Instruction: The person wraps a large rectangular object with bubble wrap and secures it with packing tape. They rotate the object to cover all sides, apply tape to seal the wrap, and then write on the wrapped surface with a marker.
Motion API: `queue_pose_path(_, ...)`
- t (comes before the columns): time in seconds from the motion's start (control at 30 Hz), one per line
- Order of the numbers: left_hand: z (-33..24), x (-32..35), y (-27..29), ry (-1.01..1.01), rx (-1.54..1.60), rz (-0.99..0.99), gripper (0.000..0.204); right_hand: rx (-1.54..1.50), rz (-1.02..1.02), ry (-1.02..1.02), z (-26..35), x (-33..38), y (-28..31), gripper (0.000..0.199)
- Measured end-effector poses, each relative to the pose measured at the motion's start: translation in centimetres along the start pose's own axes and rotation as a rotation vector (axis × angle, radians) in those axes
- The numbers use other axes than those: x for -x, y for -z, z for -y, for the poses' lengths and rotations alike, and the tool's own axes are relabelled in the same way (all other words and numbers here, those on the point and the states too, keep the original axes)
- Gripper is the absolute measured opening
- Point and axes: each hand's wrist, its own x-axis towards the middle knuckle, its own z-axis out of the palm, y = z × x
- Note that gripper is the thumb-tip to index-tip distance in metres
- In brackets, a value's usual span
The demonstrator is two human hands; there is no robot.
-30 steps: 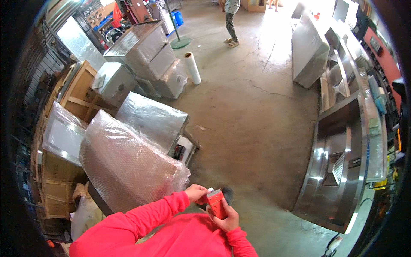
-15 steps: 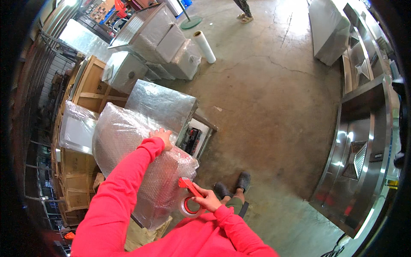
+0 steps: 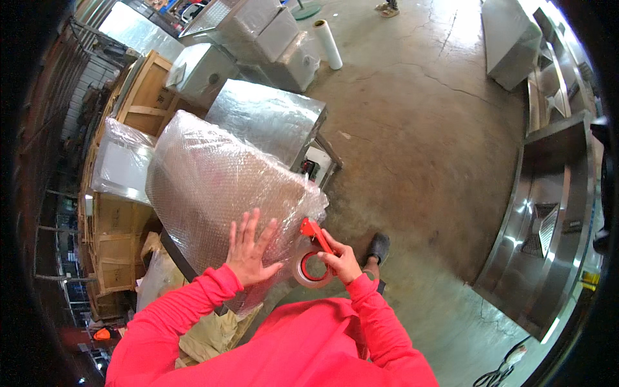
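In front of me a big object is covered in clear bubble wrap (image 3: pixel 193 161), its shape partly blurred by the layers. My left hand (image 3: pixel 251 253) lies over the near part of the wrap with fingers spread and nothing in them. A red tape dispenser (image 3: pixel 316 233) with a roll of tape is gripped in my right hand (image 3: pixel 343 259), beside the wrap's right edge. Behind the wrapped object stands a shiny metal-topped table (image 3: pixel 264 116), with dark items partly visible beneath its top.
Wooden crates (image 3: pixel 116 235) and a wrapped white box (image 3: pixel 122 164) stand at the left. Farther back are wrapped metal units (image 3: pixel 277 64) and an upright roll of film (image 3: pixel 327 45). Stainless hoods (image 3: pixel 516 251) line the right side. A person's foot (image 3: pixel 387 9) shows at the top.
My left hand has come back toward me from the wrap's far edge, fingers now spread. The dispenser in my right hand has risen slightly, and my view has shifted.
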Motion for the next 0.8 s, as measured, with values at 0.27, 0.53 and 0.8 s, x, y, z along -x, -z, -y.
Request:
queue_pose_path(0.27, 1.4, 3.1, -4.9, 0.014, -0.051, -0.142, 0.112, 0.009, -0.257, 0.188, -7.7, 3.6, -6.2, 0.076)
queue_pose_path(0.53, 1.9, 3.8, -5.9, 0.033, -0.112, -0.141, 0.111, -0.028, -0.080, 0.125, -28.3, 15.9, -23.0, 0.080)
queue_pose_path(0.8, 0.7, 9.6, -4.7, -0.587, -0.087, -0.300, 0.064, -0.100, -0.039, 0.080, -31.4, 17.7, -28.2, 0.076)
